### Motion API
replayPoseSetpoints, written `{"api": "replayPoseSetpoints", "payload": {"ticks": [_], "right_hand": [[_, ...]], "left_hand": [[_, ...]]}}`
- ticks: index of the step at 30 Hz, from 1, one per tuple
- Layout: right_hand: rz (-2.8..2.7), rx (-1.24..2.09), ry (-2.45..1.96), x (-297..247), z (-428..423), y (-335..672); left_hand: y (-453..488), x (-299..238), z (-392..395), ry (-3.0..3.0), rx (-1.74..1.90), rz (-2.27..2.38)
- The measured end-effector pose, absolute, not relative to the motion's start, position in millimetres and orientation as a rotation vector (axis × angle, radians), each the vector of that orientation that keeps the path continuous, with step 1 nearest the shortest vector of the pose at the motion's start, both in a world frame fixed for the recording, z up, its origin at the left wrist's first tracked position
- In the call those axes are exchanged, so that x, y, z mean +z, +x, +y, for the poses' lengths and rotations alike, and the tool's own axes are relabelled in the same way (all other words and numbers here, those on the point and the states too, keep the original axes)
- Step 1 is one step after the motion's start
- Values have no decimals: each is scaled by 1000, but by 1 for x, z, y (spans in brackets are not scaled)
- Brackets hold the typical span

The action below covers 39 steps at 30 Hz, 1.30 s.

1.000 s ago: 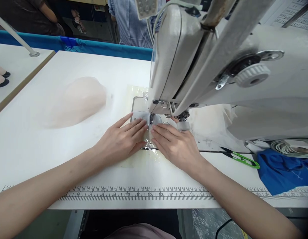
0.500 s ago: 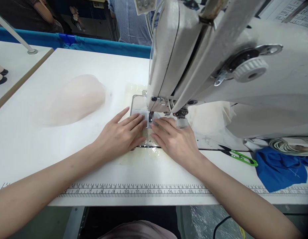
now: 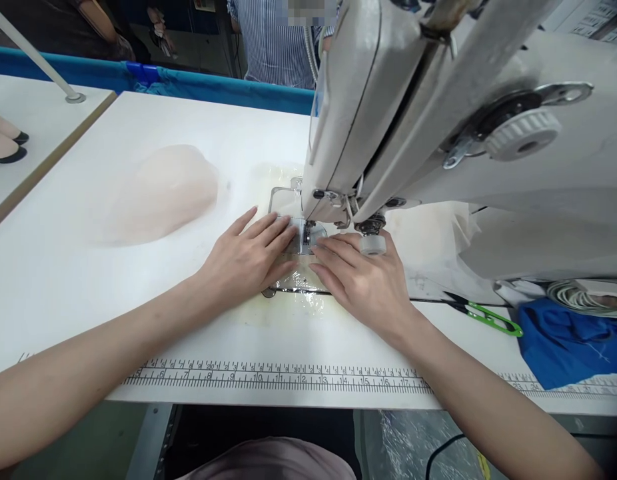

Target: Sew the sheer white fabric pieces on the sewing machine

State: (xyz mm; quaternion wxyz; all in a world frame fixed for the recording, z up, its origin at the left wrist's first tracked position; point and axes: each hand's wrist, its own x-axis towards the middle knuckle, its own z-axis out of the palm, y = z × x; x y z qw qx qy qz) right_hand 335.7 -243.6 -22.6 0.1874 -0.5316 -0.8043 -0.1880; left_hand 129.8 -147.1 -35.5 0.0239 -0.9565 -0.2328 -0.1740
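The metal plate (image 3: 289,200) is set in the table (image 3: 88,293), with your machine's (image 3: 348,113) foot (image 3: 307,233) standing over it; your fingertips come in at either side of that foot. Your left hand (image 3: 248,257) lies flat, palm down, fingers spread, the tips on the plate; your right hand (image 3: 368,287) lies much the same way, fingers together and thumb apart, its back partly hidden behind the white knob (image 3: 373,245); neither hand is clenched or visibly gripping anything, though whether a thin layer lies beneath your fingertips is too small to tell.

As to progress, you seem to be at the placing or guiding stage; no stitched line shows between your hands, so I cannot tell how much is sewn or how much is left.

Just right of your right hand, pale cloth (image 3: 431,230) lies under the machine's arm; beyond it are green-handled snips (image 3: 491,320) and a crumpled blue cloth (image 3: 571,347); to your left, apart from your hand, a sheer, skin-toned oval (image 3: 173,193) shows on the table; a ruler strip (image 3: 298,379) runs along the near edge; past the far edge stands someone in a striped shirt (image 3: 273,50).
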Motion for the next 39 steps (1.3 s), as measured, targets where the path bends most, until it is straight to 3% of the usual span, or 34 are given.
{"api": "replayPoseSetpoints", "payload": {"ticks": [5, 9, 11, 13, 17, 27, 34, 39], "right_hand": [[-2324, -275, -1410, -23, -246, 330], [-2474, -27, -1208, -24, -248, 325], [-2468, -22, -1108, -22, -248, 325], [-2417, -58, -1055, -20, -249, 327], [-2380, -48, -1014, -17, -248, 333], [-2184, 42, -1247, -18, -248, 329], [-2068, 142, -1419, -18, -248, 325], [-1921, 328, -1518, -16, -247, 328]], "left_hand": [[129, -23, -162, -2841, -531, -676], [121, -9, -179, -2935, -681, 99], [118, -6, -181, -2914, -843, 225], [117, -7, -177, -2907, -915, -122], [123, -16, -166, -2893, -623, -765], [128, -13, -169, -3111, -736, -1114], [132, -17, -173, -2947, -506, -887], [132, -14, -172, -3053, -646, -988]]}}
